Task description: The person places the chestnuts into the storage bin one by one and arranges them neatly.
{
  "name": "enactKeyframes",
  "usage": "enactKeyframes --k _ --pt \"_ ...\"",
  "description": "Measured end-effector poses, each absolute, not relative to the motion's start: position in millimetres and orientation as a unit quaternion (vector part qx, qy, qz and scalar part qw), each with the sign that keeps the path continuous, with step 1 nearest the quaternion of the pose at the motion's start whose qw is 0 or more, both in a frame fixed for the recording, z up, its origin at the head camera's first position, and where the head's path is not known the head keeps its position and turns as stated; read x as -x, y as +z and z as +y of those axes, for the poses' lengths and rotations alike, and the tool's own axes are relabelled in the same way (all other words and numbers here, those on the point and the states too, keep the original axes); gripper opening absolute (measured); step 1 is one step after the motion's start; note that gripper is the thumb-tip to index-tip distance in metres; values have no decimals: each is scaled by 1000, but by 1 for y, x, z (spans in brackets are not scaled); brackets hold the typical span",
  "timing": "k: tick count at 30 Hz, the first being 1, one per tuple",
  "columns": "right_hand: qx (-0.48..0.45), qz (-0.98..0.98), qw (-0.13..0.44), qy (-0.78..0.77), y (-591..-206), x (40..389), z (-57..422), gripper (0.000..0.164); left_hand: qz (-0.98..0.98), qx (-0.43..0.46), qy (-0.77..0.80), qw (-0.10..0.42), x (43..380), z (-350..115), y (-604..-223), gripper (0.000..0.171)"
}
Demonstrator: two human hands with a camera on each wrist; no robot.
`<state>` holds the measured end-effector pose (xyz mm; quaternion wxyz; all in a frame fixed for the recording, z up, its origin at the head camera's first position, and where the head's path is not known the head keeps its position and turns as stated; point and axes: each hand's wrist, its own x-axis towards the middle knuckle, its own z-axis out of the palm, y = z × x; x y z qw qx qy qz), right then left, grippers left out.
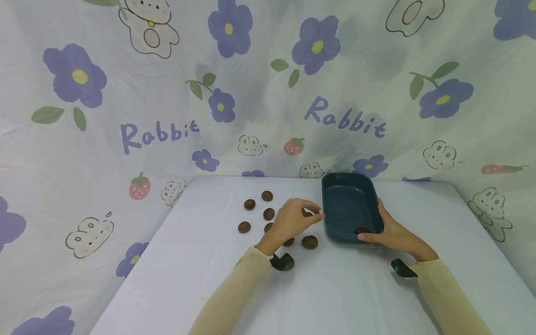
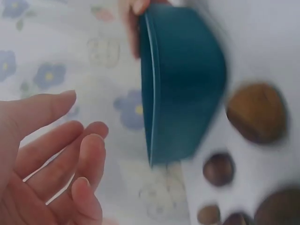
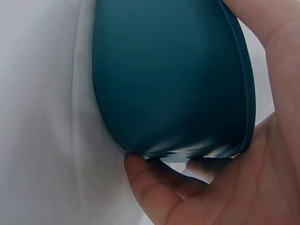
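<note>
A deep blue-green rectangular dish (image 1: 351,204) stands at the back right of the table. My right hand (image 1: 395,235) grips its right side near the front corner, thumb over the rim; in the right wrist view the fingers (image 3: 150,187) curl against the outer wall. Inside the dish, by that thumb, lies one chestnut (image 1: 361,230). My left hand (image 1: 291,218) hovers just left of the dish. Its fingers (image 2: 91,159) are loosely bent, with nothing between them in the left wrist view. Another chestnut (image 1: 307,212) shows through the gap between thumb and fingers in the head view.
Several brown chestnuts (image 1: 244,227) lie scattered left of the dish, some partly hidden by the left hand. One larger chestnut (image 1: 310,242) sits near the dish's front left corner. A patterned curtain (image 1: 251,116) hangs behind the white table (image 1: 326,298).
</note>
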<state>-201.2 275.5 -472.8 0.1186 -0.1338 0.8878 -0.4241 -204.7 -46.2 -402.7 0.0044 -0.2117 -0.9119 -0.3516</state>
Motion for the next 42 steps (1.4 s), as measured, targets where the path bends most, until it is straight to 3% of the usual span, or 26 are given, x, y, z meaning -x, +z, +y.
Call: enactKeyframes --k 9,20,28,42 --pt "127 894 118 -413 -468 201 279 136 -895 142 -416 70 198 -121 -405 21" --pt "128 893 114 -417 -469 205 280 136 -892 50 -432 123 201 -196 -422 30" --pt "135 887 111 -428 -475 201 282 136 -923 -23 -374 92 203 -215 -446 44" --pt "134 886 114 -430 -478 202 279 135 -947 -62 -311 54 198 -228 -464 48"
